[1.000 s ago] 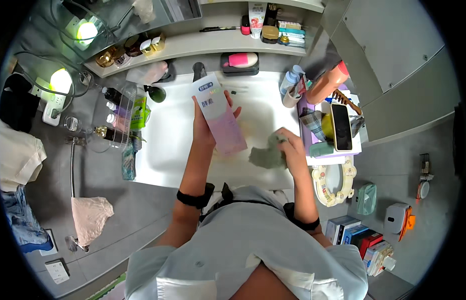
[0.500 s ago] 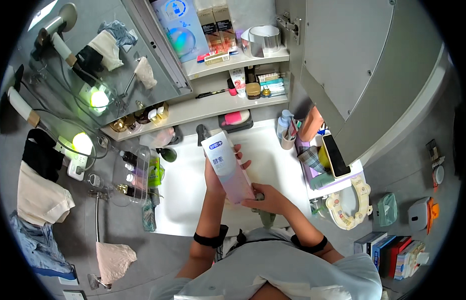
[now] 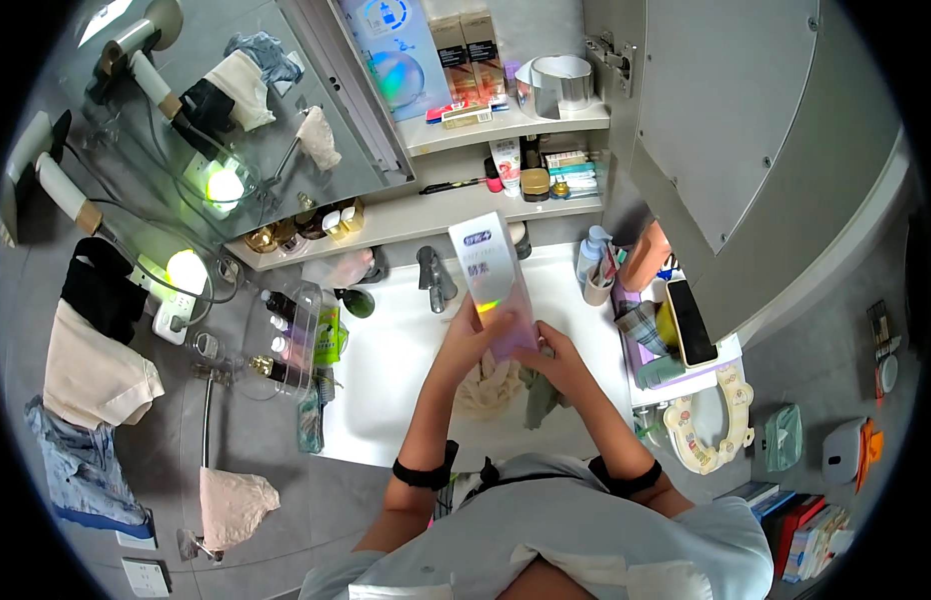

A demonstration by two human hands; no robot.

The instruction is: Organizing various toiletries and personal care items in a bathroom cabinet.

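Both my hands hold a tall box [image 3: 494, 268], white at the top and fading to pink-lilac, over the white sink [image 3: 386, 410]. My left hand [image 3: 470, 338] is closed around its lower left side, thumb across the front. The fingers of my right hand [image 3: 552, 360] grip the bottom right corner. Directly under the right hand is a grey-green cloth [image 3: 543, 398]; whether those fingers hold it too is hidden. A crumpled beige cloth [image 3: 488, 390] lies in the basin below the box. Behind the box stands the dark faucet [image 3: 432, 275].
An open cabinet door [image 3: 726, 130] juts out at right above a phone [image 3: 692, 322] and a toothbrush cup [image 3: 598, 290]. Shelves [image 3: 506, 130] with boxes and jars are at the back. A clear rack [image 3: 286, 345] of bottles stands left of the sink.
The box has moved away from me and slightly right, with both hands following. My left hand has shifted toward its lower part. More of the beige cloth and faucet now shows.
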